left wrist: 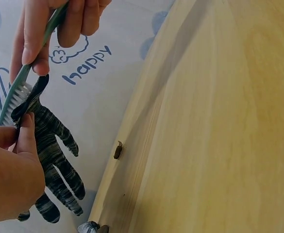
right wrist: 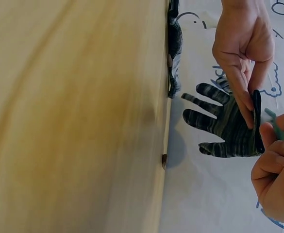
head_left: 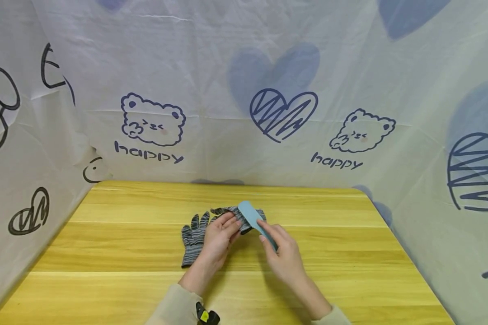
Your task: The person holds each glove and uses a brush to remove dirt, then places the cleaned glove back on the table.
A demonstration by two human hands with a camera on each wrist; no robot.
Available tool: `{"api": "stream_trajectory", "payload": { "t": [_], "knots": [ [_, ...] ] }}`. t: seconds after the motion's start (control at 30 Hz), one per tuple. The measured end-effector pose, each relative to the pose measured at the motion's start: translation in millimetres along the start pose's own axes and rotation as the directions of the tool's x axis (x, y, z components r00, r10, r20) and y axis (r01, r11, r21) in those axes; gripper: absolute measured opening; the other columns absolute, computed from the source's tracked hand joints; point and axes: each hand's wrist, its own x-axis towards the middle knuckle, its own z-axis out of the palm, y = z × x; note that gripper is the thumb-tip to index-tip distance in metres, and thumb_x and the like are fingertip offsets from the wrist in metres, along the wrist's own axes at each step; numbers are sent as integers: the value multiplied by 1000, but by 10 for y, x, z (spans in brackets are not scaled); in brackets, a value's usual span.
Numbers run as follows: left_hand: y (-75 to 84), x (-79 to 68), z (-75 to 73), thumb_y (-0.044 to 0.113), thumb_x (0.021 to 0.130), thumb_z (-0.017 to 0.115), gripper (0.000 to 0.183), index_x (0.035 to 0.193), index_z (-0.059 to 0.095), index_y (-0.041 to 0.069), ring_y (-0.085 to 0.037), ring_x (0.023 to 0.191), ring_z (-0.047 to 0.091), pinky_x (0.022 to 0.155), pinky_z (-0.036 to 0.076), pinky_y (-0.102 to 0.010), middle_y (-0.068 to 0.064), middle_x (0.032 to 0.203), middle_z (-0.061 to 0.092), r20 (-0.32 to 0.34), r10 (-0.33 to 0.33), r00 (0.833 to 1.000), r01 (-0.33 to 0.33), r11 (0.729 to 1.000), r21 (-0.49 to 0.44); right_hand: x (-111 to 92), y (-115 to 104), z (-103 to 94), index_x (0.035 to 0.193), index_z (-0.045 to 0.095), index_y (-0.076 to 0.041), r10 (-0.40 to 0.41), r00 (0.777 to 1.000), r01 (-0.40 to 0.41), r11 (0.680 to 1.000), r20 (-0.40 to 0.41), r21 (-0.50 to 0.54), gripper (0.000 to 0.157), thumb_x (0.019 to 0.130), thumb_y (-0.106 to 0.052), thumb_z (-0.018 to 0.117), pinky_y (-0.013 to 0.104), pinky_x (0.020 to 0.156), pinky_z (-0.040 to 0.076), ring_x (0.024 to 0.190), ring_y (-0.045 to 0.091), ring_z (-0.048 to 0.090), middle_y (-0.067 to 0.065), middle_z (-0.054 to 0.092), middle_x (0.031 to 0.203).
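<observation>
My left hand [head_left: 216, 241] pinches the cuff of a grey-and-black knit glove [left wrist: 49, 141] between thumb and fingers, raised above the table. The glove's fingers hang downward in the left wrist view. Gripped by its handle in my right hand [head_left: 285, 255] is a light blue-green brush [head_left: 250, 214]. Its white bristles [left wrist: 20, 94] face the glove's cuff and appear to touch it. A second matching glove [head_left: 193, 243] lies flat on the table, just left of my left hand, fingers pointing away from me.
The wooden table [head_left: 126, 253] has a yellow grain. White cloth [head_left: 211, 81] with bear and heart drawings stands behind it and along both sides. A small dark bit [left wrist: 118, 150] sits near the table's edge. A black strap with a yellow part [head_left: 206, 314] shows at my left sleeve.
</observation>
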Motion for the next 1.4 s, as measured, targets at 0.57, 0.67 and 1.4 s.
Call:
{"api": "stream_trajectory", "payload": {
  "t": [0.57, 0.67, 1.4],
  "knots": [
    [-10, 3, -11, -1, 104, 58, 59, 156, 33, -12, -39, 145, 44, 90, 56, -19, -34, 159, 35, 15, -8, 1000, 8, 1000, 3, 7, -22, -18, 137, 69, -12, 106, 994, -108, 992, -27, -61, 41, 97, -3, 70, 23, 58, 47, 69, 6, 51, 3, 70, 102],
    [-13, 5, -13, -1, 104, 58, 59, 156, 33, -12, -39, 144, 45, 89, 56, -18, -34, 159, 35, 16, -5, 1000, 5, 1000, 1, 9, -28, -21, 137, 69, -12, 121, 992, -123, 990, -27, -65, 41, 97, -3, 70, 23, 59, 48, 71, 7, 52, 6, 71, 104],
    [-19, 10, -6, -3, 103, 58, 58, 155, 35, -12, -38, 144, 46, 90, 56, -18, -34, 158, 37, 21, 8, 1000, -8, 1000, -7, 21, -2, -24, 135, 71, -11, 122, 990, -128, 987, -72, -95, 39, 96, -3, 72, 22, 55, 44, 66, 6, 48, 1, 71, 100]
  ]
}}
